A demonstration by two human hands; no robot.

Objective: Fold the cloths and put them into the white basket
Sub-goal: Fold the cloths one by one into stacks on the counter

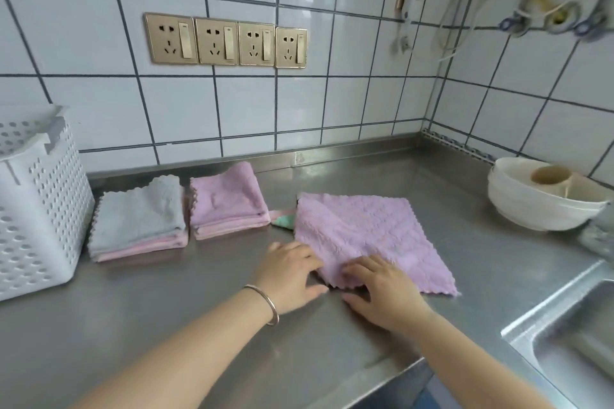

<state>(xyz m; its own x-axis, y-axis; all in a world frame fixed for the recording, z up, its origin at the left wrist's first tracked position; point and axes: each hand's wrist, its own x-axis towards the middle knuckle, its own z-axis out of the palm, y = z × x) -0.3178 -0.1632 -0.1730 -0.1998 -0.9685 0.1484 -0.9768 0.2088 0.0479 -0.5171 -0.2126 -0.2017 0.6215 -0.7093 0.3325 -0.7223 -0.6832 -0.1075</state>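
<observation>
Purple cloth [372, 236] spread flat on the steel tabletop [166, 325], right of centre, near-left corner under both hands. Left hand [289, 272] palm down, fingers loose, resting at that corner's left edge; not clearly pinching anything. Right hand [382, 289] flat on the near edge, fingers spread and pressing the fabric; no grip visible. A green-and-pink cloth [282, 219] peeking out from under the far-left edge.

Two folded stacks to the left: grey-topped stack [139, 219] just beside the white basket [43, 209], purple-topped stack [229, 202] touching it on the right. Basket at the far left edge of the view, interior not visible from here. White bowls [545, 199] at far right, sink [578, 335] at near right.

Judged stage: flattening or starting the first fold of this cloth; nothing seen in the basket yet.

Likely troubles from here:
- Dragging the hidden green-and-pink cloth along when lifting the corner, since one overlaps the other.
- Crooked fold if only the one corner gets lifted while the far-right side stays slack; soft fleece, prone to bunching.
- Sliding on smooth steel, with the near-right corner lying close to the sink edge.
- Toppling or splaying the folded stacks when carrying them over, being several loose layers each.
</observation>
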